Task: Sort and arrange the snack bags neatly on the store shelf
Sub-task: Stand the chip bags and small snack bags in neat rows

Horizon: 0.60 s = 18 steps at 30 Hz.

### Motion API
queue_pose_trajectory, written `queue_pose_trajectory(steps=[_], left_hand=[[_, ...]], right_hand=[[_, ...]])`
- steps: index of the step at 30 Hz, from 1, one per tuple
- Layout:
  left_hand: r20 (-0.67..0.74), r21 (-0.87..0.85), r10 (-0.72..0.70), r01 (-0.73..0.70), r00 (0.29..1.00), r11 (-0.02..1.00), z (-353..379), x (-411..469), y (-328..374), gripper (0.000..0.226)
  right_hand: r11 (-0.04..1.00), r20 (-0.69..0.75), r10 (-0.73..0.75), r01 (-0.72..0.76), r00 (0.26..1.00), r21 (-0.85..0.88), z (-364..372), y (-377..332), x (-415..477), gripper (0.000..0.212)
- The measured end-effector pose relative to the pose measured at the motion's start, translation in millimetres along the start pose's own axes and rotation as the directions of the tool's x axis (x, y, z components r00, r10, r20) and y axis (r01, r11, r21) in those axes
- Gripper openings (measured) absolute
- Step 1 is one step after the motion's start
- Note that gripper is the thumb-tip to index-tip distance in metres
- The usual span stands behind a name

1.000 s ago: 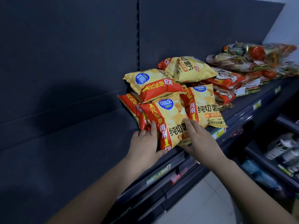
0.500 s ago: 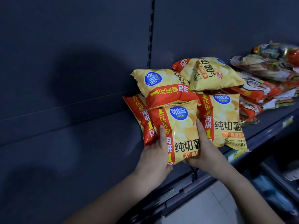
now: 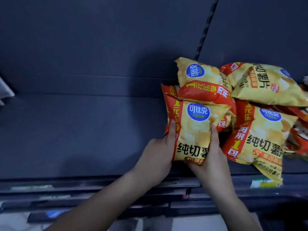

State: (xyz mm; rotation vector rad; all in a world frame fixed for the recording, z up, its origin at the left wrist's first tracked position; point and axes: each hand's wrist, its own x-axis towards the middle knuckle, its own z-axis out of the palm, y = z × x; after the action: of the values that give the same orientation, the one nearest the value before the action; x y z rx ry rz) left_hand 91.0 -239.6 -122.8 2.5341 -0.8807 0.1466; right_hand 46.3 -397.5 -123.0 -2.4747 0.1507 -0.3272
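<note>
A yellow and red chip bag (image 3: 196,129) with a blue round logo lies at the front of the dark shelf (image 3: 83,130). My left hand (image 3: 158,154) grips its left edge, thumb on the red stripe. My right hand (image 3: 211,157) grips its right lower edge, thumb up along the bag's front. Another bag (image 3: 201,82) of the same kind lies upside down on top of it, behind. Two more like it lie to the right, one in front (image 3: 260,137) and one behind (image 3: 266,84).
The shelf stretches bare and dark to the left of the pile. A slotted upright (image 3: 206,29) runs up the back wall. The shelf's front rail (image 3: 116,182) carries price labels, one green and yellow (image 3: 263,183). Red bags (image 3: 298,139) show at the far right.
The view has swung left and closer. Both hands have closed tighter round the front bag's sides and turned it more upright, a little to the left of the pile.
</note>
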Motion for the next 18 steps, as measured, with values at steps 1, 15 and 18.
queue_pose_trajectory(steps=[1, 15, 18], left_hand=[[-0.025, 0.004, -0.018, 0.018, 1.000, 1.000, -4.4, -7.3, -3.1, 0.121], [-0.195, 0.035, -0.253, 0.264, 0.948, 0.964, -91.1, -138.3, -135.7, 0.119], [-0.217, 0.015, -0.262, 0.271, 0.940, 0.962, -113.4, -165.5, -176.5, 0.111]], right_hand=[[1.000, 0.007, -0.018, 0.018, 1.000, 0.000, 2.9, -6.8, -1.0, 0.118], [0.950, 0.139, -0.300, 0.283, 0.944, 0.134, 131.3, -157.0, -13.3, 0.117], [0.939, 0.160, -0.310, 0.276, 0.937, 0.203, 170.3, -191.0, -19.7, 0.118]])
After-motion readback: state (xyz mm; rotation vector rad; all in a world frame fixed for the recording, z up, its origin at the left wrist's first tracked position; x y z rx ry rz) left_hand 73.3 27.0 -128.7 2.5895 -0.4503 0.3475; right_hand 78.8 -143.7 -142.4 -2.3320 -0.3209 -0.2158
